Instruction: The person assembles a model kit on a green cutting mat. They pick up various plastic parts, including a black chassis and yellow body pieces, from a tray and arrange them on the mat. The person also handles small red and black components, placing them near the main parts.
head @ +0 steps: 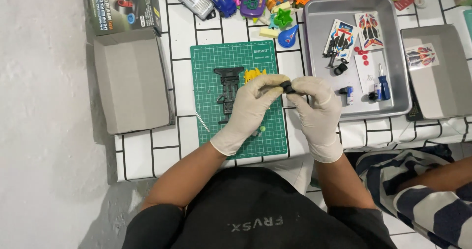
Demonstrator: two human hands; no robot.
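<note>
Both gloved hands meet over the right edge of the green cutting mat [211, 126], and between their fingertips sits a small black round part [287, 86], most of it covered by the gloves, so its exact shape is hard to make out. The left hand [250, 110] pinches it from 9 o'clock, the right hand [317, 108] from 3 o'clock, both closed on it. At 9 o'clock of the part, a black frame piece [228, 89] lies on the mat, its lower end partly behind the left hand; a yellow piece [254, 74] just beside it is half hidden by the same glove. A tiny green bead [263, 129] shows at 6 o'clock, near the left wrist. At 3 o'clock a grey metal tray [393, 52] holds sticker sheets [355, 32], a blue-handled screwdriver [384, 84] and small dark bits too small to tell. At 12 o'clock, colourful toys [255, 0] are cut off by the top edge. An open cardboard box [132, 79] rests at 9 o'clock on the white-tiled desk [147, 155]. Another person's striped sleeve [423, 200] enters at 4 o'clock, cut off by the frame.
</note>
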